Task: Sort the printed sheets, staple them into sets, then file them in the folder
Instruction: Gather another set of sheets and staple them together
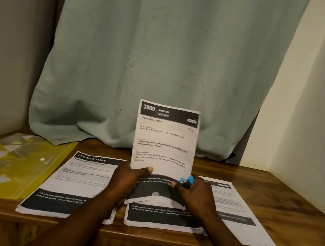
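So the person is holding up a white printed sheet set headed "3800 KITCHEN" (164, 139), pretty much upright over the middle of the brown wooden table (289, 208), and its bottom part is curling forward toward them. The left hand (128, 179) is gripping the set's lower left edge, with the thumb pressing on the front and the fingers going round behind. The right hand (196, 195) is curling around a small blue and black stapler (188, 180) right at the set's lower right edge. Honestly can't tell whether the stapler is actually biting the paper or just sitting against it.

Three more printed piles are lying flat on the table. There's the left stack headed "DRESSING TABLE" (82, 180), the middle stack (163, 218) directly under the hands, and the right stack (234, 210) just past the right hand. A yellow translucent plastic folder (11, 166) is lying flat at the far left of the table, just beside the left stack, with a white snap button showing. A pale teal curtain (164, 62) is hanging behind it all, its hem bunching on the table's back edge.
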